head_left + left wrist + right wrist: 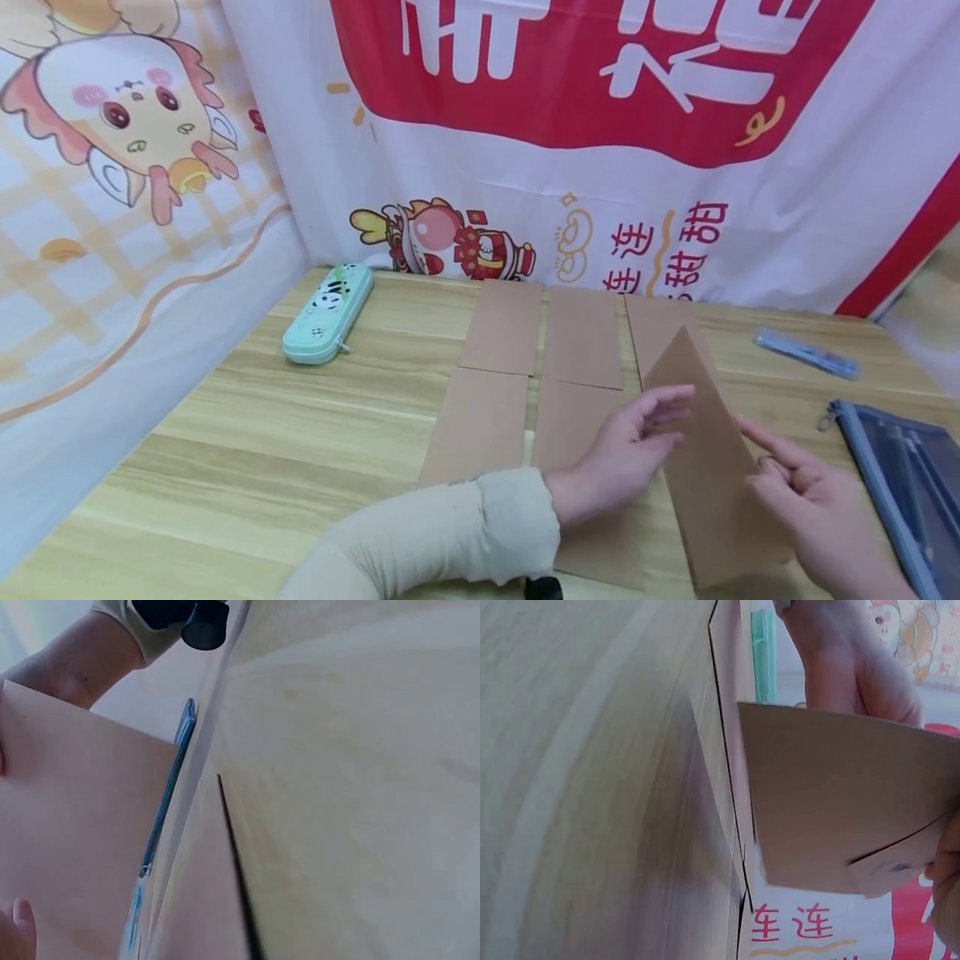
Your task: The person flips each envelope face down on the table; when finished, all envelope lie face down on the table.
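Note:
A brown kraft-paper piece (712, 467) stands tilted up off the table, its pointed top corner toward the back. My right hand (832, 508) pinches its right edge, with the index finger (772, 442) stretched along that edge. On the other side, my left hand (615, 458) is held close to the sheet's upper left face, fingers loosely bent and thumb apart. From the right wrist, the held piece (832, 795) shows a flap-like part (900, 866) with a small dark mark at its lower corner. Several matching brown pieces (483, 425) lie flat in rows under and beyond my left arm.
At the back left sits a mint-green pencil case (328, 317) with panda pictures. A slim light-blue packet (806, 352) lies at the back right. Nearer on the right is a blue zip pouch (907, 475) with pens inside. A printed cloth (450, 167) hangs behind the table.

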The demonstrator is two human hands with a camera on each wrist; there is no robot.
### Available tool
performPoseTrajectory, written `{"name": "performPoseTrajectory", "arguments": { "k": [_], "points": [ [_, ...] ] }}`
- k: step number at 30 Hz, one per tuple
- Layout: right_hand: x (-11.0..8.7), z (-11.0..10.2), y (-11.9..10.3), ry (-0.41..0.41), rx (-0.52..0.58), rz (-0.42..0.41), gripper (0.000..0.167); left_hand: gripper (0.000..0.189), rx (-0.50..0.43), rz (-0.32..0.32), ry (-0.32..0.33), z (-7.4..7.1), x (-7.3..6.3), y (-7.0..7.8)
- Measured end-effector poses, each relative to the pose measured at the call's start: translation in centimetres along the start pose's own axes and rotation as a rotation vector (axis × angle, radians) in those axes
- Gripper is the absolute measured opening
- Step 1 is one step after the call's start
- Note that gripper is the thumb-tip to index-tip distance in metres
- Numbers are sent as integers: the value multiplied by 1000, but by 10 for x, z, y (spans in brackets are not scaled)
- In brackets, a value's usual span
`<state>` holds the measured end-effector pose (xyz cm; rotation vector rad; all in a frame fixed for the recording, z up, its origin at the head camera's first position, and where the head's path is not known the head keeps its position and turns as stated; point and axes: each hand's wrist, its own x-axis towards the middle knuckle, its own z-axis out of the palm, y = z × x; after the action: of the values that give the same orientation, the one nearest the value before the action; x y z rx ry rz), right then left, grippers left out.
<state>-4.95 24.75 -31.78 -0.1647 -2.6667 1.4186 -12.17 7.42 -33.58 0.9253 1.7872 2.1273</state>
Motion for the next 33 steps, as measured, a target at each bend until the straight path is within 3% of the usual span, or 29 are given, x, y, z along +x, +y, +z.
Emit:
{"name": "performPoseTrajectory", "arguments": {
  "k": [4, 11, 14, 18, 23, 28, 31, 33],
  "points": [
    [0, -3, 3, 63, 179, -59, 50, 49, 10, -17, 58, -4, -4, 0],
    [5, -15, 15, -42, 745, 59, 44, 52, 8, -120, 146, -8, -8, -4],
    [8, -21, 22, -82, 897, 61, 45, 53, -57, -176, 173, -6, -9, -5],
    [10, -24, 32, -118, 1053, 4, 48, 49, -163, -220, 211, -3, -10, -7],
    [11, -24, 35, -134, 1168, -54, 51, 52, -222, -235, 216, 0, -11, -7],
    [11, -22, 39, -219, 1261, -90, 55, 56, -247, -249, 234, 1, -10, -7],
    [13, -25, 45, -290, 1224, -104, 59, 56, -234, -262, 255, 0, -10, -8],
    [15, -29, 49, -324, 1117, -69, 59, 57, -230, -271, 266, -1, -10, -8]
  ]
}}
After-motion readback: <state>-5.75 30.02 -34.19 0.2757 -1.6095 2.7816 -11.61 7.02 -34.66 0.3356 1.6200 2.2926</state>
